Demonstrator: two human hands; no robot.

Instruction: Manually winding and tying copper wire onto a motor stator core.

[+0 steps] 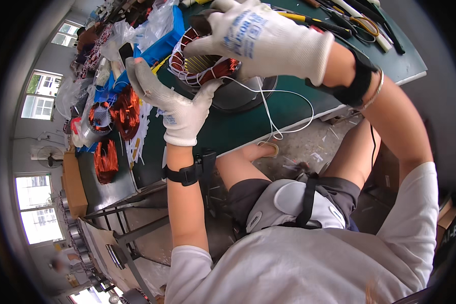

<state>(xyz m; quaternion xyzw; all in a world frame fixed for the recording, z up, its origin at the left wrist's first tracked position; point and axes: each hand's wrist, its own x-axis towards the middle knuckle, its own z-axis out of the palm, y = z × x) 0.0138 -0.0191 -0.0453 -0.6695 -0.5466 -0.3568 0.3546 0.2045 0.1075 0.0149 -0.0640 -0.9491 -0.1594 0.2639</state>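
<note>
A motor stator (221, 71) with red-brown copper windings, laced round with white cord, rests on the green table in front of me. My right hand (261, 43), in a white glove with grey fingertips, reaches over its far right side. Its fingers bend round the winding rim, and some fingertips are hidden. My left hand (176, 109), gloved the same way, is at the stator's near left side, fingers stretched and apart, thumb by the lower winding edge. From the stator a loose white cord (311, 109) loops down past the table edge. Beneath lies a dark round base (245, 96).
Copper coil bundles (106, 162) and another stator (100, 117) lie to the left. A blue bin (164, 38) holds plastic bags. Scissors (366, 25) and yellow-black handled tools (309, 20) lie at the far right. The green table (157, 167) ends just before my knees.
</note>
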